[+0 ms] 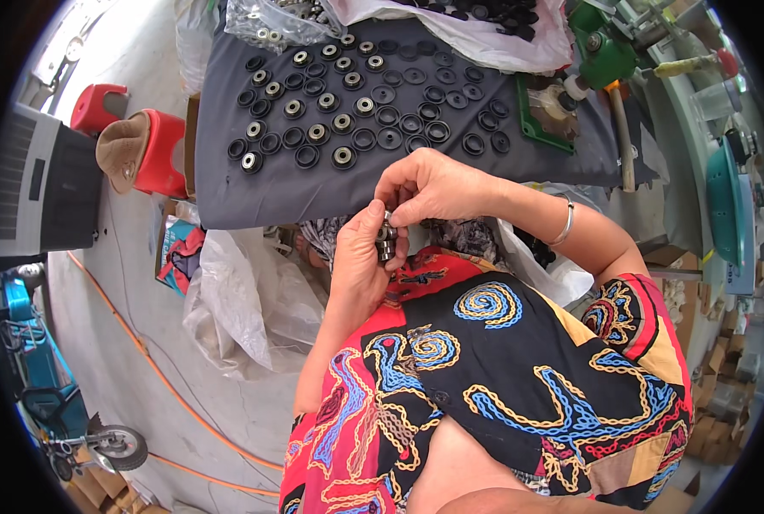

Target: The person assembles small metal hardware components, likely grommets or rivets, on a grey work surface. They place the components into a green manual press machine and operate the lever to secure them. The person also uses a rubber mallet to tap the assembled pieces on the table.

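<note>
Close in front of my body, at the near edge of the cloth-covered table, my left hand [358, 248] is closed around several small shiny metal bearings [386, 248]. They sit in a short stack in its fingers. My right hand [433, 184] reaches across from the right, its thumb and fingers pinched on the topmost bearing. Beyond both hands, black ring-shaped caps [307, 156] lie in loose rows. Toward the left, many of these caps have a metal bearing [343, 158] seated in the middle; those toward the right hold none.
At the back lie a clear bag of bearings [271, 36] and a white sack [519, 53] of black parts. A green press [600, 51] and a hammer [623, 141] are at the right. Red stools [161, 158] stand left; a plastic sack [253, 300] hangs below the table edge.
</note>
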The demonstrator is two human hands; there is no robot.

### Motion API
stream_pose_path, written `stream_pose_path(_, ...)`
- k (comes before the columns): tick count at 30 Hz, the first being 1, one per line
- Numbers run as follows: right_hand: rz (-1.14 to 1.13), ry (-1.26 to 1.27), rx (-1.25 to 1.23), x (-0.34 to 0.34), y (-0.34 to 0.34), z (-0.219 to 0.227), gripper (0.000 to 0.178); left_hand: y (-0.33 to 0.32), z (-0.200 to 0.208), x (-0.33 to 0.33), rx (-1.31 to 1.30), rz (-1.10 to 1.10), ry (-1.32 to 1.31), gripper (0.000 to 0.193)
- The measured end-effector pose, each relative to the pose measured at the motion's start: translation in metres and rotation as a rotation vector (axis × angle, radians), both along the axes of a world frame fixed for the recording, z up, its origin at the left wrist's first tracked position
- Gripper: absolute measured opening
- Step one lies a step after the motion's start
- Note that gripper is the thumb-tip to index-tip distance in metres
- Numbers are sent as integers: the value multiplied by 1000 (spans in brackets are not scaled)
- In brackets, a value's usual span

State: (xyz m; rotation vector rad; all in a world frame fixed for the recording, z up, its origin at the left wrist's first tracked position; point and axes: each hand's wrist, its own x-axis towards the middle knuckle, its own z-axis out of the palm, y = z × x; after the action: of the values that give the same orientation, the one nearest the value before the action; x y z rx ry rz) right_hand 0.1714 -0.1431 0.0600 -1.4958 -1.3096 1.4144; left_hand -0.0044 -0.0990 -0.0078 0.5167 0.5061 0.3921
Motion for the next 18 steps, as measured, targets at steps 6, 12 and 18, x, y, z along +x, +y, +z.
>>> stream_pose_path(6,-194,-810,378,34,27,-11,23,10,-5,-2,-152,71,-52,36)
stream_pose_path(12,-168,-904,260,40,44,-22,26,14,-2,-6,-175,111,-83,34)
stream_pose_path(18,-140,-915,234,42,50,-19,25,15,0,-8,-179,127,-100,35)
